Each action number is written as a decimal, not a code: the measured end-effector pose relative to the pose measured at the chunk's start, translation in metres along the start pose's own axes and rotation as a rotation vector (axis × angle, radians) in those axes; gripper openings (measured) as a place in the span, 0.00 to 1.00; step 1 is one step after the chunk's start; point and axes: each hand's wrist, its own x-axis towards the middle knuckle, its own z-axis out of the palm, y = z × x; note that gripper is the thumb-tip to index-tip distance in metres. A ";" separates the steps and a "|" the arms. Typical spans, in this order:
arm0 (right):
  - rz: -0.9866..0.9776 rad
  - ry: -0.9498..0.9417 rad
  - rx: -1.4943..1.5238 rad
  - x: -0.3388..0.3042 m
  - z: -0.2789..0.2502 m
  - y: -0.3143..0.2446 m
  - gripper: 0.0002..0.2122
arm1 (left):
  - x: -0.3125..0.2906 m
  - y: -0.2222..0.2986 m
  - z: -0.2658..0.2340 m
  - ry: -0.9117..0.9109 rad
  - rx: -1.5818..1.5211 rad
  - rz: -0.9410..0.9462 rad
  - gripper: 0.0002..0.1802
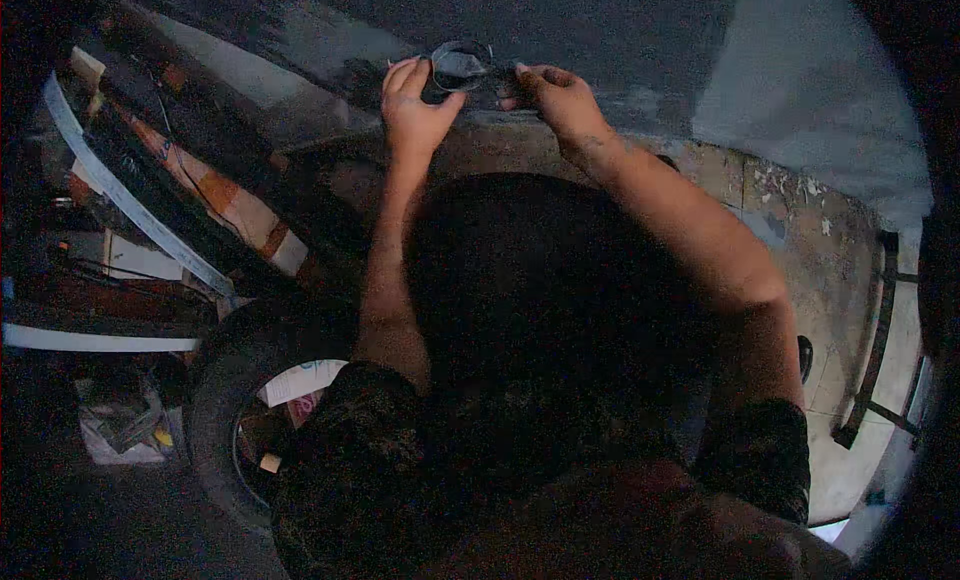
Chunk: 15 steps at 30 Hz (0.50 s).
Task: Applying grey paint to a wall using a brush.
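Observation:
My left hand (415,115) is closed round the left side of a small round cup (461,68), thumb at the near side and fingers at the far side. The cup seems to hold something dark; its contents are too dim to name. Just right of the cup, my right hand (568,105) is closed in a pinch, its fingertips turned toward the rim. A small dark thing shows by those fingertips, but its kind cannot be made out. Both arms reach forward, toward a large dark grey surface (630,30) with blotchy lighter patches.
A black tyre (215,400) stands at lower left, with papers inside its ring. Long curved strips and panels (140,180) lean at the left, above a clear plastic bag (120,420). A dark metal frame (870,350) lies on the worn floor (800,210) at right.

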 end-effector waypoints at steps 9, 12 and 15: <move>0.007 0.040 -0.048 0.009 -0.004 0.012 0.13 | -0.003 -0.006 0.001 -0.009 0.065 -0.009 0.32; 0.014 0.066 -0.098 0.004 -0.001 0.008 0.14 | -0.005 -0.008 0.000 0.005 0.069 -0.020 0.32; 0.051 0.041 0.016 0.001 0.002 0.003 0.14 | -0.005 -0.006 0.000 0.023 0.049 -0.053 0.32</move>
